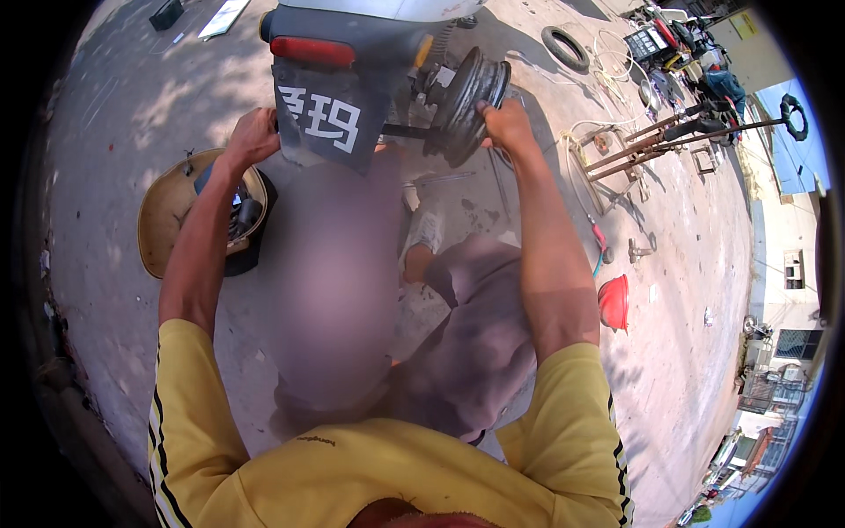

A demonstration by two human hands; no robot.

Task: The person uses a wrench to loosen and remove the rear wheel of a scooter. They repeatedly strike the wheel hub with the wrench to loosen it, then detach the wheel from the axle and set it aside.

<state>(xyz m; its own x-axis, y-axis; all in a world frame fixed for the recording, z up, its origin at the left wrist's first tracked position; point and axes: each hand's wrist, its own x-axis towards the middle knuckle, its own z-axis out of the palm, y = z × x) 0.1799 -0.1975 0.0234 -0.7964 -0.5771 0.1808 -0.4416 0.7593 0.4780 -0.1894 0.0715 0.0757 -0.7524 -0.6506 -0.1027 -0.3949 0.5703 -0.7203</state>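
In front of me is the rear of a scooter-like vehicle, with a red tail light and a dark mudflap with white markings. To the right of the flap, a bare metal wheel rim without a tyre sits tilted. My right hand is closed round the outer edge of this rim. A dark bar shows between the flap and the rim. My left hand is a fist at the flap's left edge; what it grips is mostly hidden.
A tan basin with dark parts in it stands by my left forearm. At the right are a loose tyre, a pale hose, a metal stand and a red bowl. Rod-like tools lie between my feet.
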